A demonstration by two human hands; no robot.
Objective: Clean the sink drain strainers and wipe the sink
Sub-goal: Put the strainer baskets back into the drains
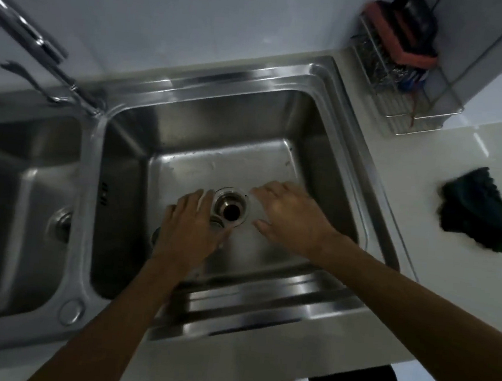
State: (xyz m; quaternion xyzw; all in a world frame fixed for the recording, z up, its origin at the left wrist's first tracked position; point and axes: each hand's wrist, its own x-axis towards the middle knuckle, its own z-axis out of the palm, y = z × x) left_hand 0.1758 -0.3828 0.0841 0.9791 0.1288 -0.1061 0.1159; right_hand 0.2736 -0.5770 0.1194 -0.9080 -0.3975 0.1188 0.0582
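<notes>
The right basin (217, 145) of a steel double sink has its drain (231, 210) open and dark, with no strainer in it. My left hand (189, 227) lies just left of the drain over a metal drain strainer (217, 224). The strainer's edge shows by my thumb, and another metal bit shows by my wrist; my thumb seems to hold it. To the right of the drain, my right hand (290, 218) rests flat on the basin floor, fingers spread, holding nothing. A second strainer (62, 225) sits in the left basin's drain.
A dark green cloth (478, 210) lies crumpled on the white counter to the right of the sink. A wire rack (410, 95) with a red-backed scrubber and steel wool stands at the back right corner. The faucet (29, 34) rises at the back left.
</notes>
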